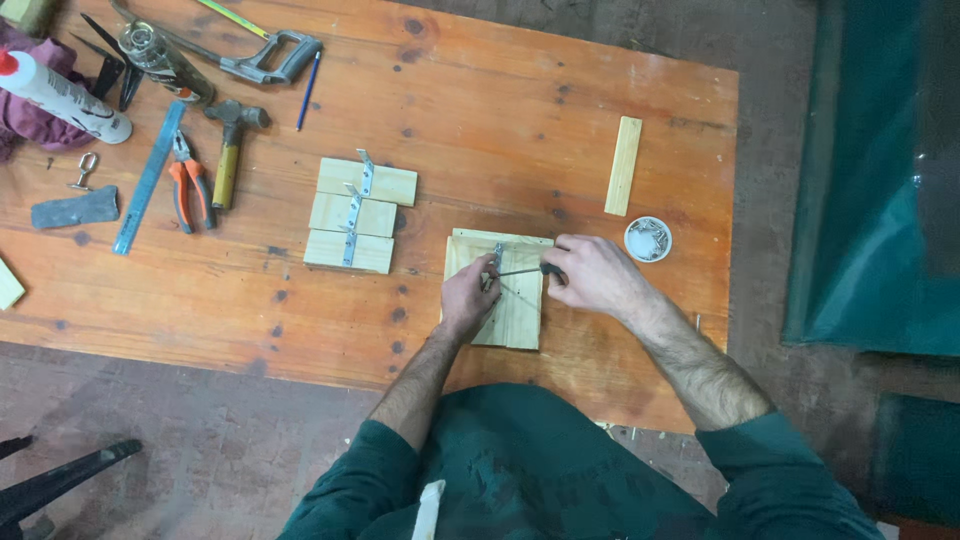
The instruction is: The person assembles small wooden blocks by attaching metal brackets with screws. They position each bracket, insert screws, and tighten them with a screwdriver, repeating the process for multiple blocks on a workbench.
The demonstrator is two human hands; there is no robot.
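The person leans over a small wooden panel (510, 300) lying near the front edge of the tabletop (480, 110). The left hand (468, 295) has its fingers pinched around a small metal bracket (497, 255) on the panel, while the right hand (592, 275) is closed around a screwdriver (525, 270) laid nearly flat and pointing at that bracket. To my eye, keeping the bracket pressed flat and the tool's tip square in the screw matters most. Just right of the right hand sits a small round white tub (648, 239) holding what look like screws.
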